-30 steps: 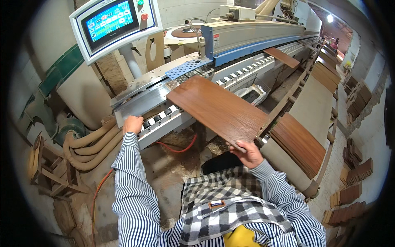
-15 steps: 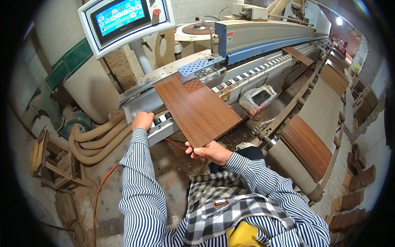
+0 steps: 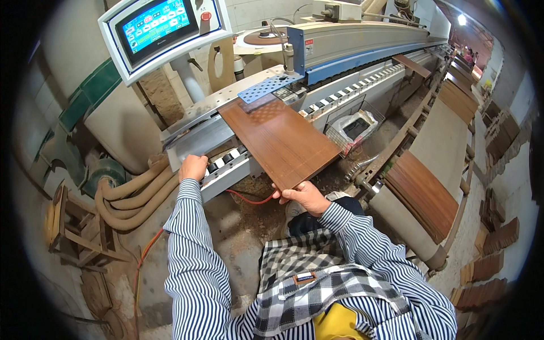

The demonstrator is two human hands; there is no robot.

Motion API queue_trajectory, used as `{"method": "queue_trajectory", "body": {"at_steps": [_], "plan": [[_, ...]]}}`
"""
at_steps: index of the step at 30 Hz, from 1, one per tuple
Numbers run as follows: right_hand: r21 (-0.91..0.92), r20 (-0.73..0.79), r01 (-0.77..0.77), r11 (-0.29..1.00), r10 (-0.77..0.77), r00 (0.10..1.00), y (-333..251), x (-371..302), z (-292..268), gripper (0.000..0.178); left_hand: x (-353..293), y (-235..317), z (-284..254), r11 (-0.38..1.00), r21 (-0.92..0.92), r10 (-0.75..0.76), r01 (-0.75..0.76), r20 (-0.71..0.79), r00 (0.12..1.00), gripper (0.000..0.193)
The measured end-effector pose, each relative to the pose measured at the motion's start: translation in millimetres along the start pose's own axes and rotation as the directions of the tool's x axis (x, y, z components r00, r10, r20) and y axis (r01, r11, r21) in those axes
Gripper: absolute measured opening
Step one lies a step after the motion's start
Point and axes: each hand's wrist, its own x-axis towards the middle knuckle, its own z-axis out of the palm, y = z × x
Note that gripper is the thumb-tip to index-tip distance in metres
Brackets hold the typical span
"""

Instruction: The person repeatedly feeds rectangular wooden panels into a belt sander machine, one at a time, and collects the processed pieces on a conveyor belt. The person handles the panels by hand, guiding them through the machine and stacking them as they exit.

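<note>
A flat brown wood-grain panel (image 3: 283, 144) lies across the machine's roller track, its far edge partly beneath a blue perforated guard plate (image 3: 271, 88). My right hand (image 3: 306, 196) pinches the panel's near corner, thumb on top and fingers underneath. At the left end of the track, my left hand (image 3: 193, 168) is curled over the end of the metal machine bed (image 3: 212, 139), beside the black and white rollers (image 3: 226, 160). Its fingertips are mostly hidden.
A control screen (image 3: 156, 31) with a red button stands at the upper left. To the right, a conveyor (image 3: 422, 136) carries stacked brown panels (image 3: 422, 195). A wire basket (image 3: 354, 129) hangs beside the track. Thick hoses (image 3: 139, 195) and a wooden stool (image 3: 79, 229) are at the left.
The panel has slid right and farther along the track, with my right hand following at its corner. My left hand stays at the end of the bed. The whole view has shifted slightly.
</note>
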Motion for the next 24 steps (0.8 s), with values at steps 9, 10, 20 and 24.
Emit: {"method": "queue_trajectory", "body": {"at_steps": [9, 10, 20, 24], "plan": [[0.035, -0.278, 0.040, 0.999, -0.029, 0.960, -5.1, -11.8, -50.2, 0.033, -1.6, 0.4, -0.6, 1.000, 0.004, -0.003, 0.003, -0.019, 1.000, 0.033], [0.038, -0.311, 0.055, 0.998, -0.041, 0.949, -7.3, -13.2, -55.3, 0.028, -2.4, 1.4, -1.3, 1.000, 0.000, -0.002, 0.002, -0.013, 1.000, 0.034], [-0.014, -0.732, 0.086, 0.996, -0.069, 0.678, -42.2, -30.6, -89.2, 0.039, 5.3, 4.9, 6.7, 1.000, 0.022, 0.008, -0.008, 0.009, 1.000, 0.035], [-0.002, -0.780, 0.144, 0.990, -0.092, 0.619, -37.2, -66.6, -113.6, 0.038, 32.0, -15.1, 22.1, 0.974, 0.027, 0.227, -0.227, -0.011, 0.974, 0.038]]}}
